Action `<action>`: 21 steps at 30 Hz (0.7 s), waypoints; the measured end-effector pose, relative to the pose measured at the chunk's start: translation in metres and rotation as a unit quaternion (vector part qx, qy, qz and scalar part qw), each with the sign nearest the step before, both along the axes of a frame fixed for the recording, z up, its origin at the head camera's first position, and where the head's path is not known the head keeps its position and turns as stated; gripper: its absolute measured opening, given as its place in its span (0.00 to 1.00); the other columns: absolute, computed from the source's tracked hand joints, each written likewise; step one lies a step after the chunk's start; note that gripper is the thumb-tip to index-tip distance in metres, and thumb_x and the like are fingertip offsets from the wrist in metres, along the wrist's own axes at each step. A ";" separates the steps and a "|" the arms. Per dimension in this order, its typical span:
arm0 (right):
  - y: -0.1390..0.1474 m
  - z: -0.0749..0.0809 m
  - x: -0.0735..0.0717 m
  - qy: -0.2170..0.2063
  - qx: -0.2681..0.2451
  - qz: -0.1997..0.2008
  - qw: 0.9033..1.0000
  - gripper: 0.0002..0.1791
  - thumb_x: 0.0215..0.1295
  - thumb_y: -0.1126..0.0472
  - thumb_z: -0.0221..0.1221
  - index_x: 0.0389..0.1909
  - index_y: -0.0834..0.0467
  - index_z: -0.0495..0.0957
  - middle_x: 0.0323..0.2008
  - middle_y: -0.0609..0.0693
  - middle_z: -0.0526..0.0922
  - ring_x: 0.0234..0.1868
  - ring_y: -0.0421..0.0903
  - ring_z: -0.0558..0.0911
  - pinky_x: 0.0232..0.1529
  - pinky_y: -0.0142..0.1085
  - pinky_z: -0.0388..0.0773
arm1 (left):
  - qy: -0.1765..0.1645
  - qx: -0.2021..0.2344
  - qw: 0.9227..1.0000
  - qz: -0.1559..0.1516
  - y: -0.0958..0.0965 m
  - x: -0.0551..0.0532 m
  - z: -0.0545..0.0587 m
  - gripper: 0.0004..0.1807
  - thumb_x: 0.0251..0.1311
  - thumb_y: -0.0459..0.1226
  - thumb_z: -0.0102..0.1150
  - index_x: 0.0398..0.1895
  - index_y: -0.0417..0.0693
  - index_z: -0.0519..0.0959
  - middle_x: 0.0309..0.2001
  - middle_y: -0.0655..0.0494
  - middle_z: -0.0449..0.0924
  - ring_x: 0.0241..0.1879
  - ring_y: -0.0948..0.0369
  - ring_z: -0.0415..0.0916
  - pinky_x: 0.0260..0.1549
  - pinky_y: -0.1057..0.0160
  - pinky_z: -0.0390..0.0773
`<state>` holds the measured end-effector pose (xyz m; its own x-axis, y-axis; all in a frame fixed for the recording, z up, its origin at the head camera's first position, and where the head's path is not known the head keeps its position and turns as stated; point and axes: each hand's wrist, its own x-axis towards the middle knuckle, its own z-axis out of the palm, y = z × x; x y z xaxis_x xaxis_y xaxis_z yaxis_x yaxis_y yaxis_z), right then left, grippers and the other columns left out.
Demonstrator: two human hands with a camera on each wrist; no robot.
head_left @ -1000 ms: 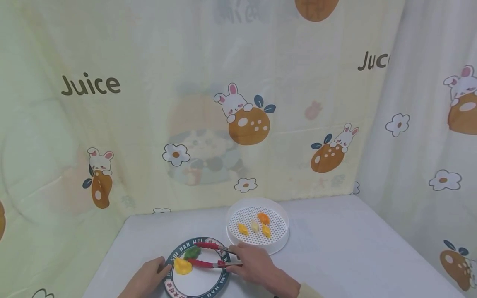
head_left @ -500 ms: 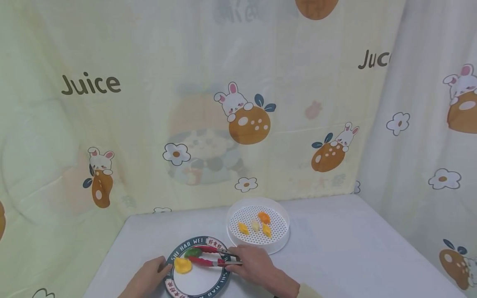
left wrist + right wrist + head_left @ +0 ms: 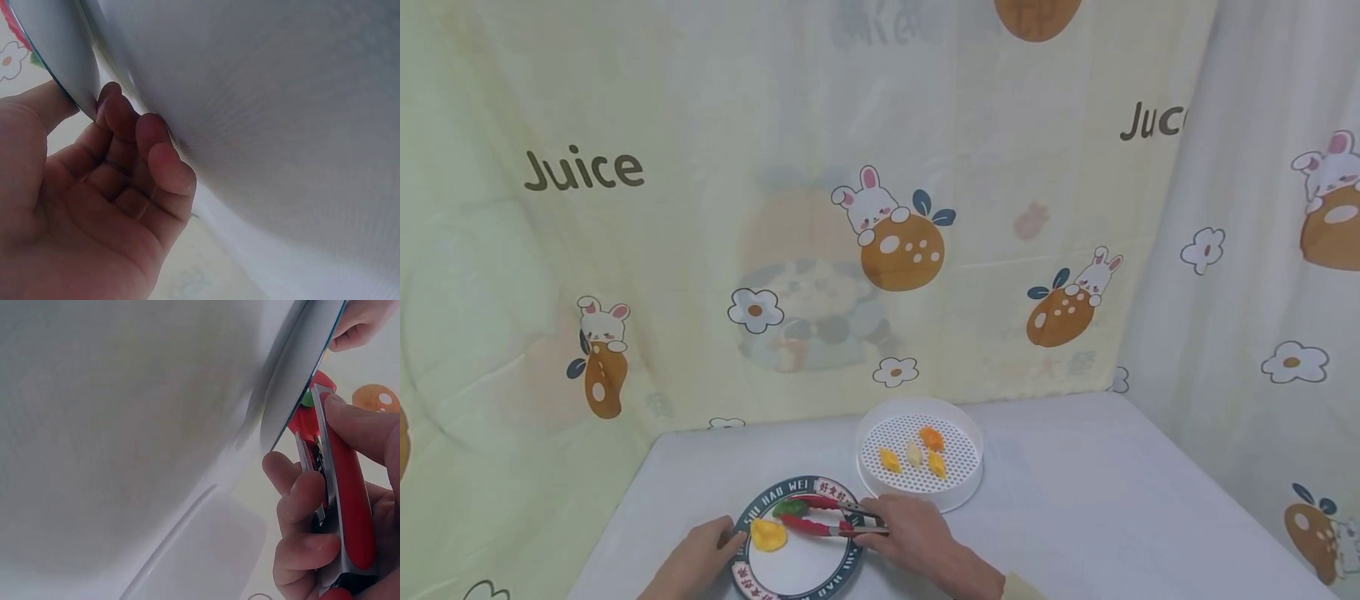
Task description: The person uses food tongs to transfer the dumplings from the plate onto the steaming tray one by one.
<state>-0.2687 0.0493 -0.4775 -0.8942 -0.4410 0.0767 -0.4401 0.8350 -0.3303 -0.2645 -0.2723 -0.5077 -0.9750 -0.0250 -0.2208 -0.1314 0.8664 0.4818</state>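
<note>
Our left hand [image 3: 696, 554] pinches the rim of the plate [image 3: 772, 496], thumb over the edge and the other fingers curled below it. Our right hand [image 3: 910, 533] holds the tongs [image 3: 842, 531], its fingers wrapped round both handles, with the two red tips parted. The green piece [image 3: 788, 507] lies on the plate ahead of the right fingers, between those tips; we cannot tell whether both press on it. The yellow piece [image 3: 769, 536] sits just beside it, nearer the left fingers. Beyond the right fingers, the steamer tray [image 3: 975, 467] stands on the surface [image 3: 1075, 492] with four small pieces inside.

As we judge it, the green piece could slip or spin if only one tip bears on it, or if our squeeze is uneven. The near tip is close to the yellow piece, so a sideways sweep might shove that along. Should the left fingers slacken, a push from the tongs could slide the plate.
</note>
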 end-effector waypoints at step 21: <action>0.019 0.019 0.010 0.016 -0.043 -0.055 0.997 0.31 0.60 0.35 0.65 0.62 0.42 0.79 0.34 0.35 0.79 0.33 0.35 0.71 0.30 0.32 0.65 | -0.009 0.006 1.000 0.016 0.001 0.000 -0.001 0.15 0.70 0.46 0.58 0.32 0.44 0.75 0.27 0.54 0.74 0.29 0.59 0.69 0.30 0.62 0.70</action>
<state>-0.2591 0.0687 -0.4587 -0.9329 -0.3318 0.1398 -0.3599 0.8475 -0.3902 -0.2642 -0.2711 -0.5085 -0.9696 -0.0537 -0.2387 -0.1679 0.8558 0.4894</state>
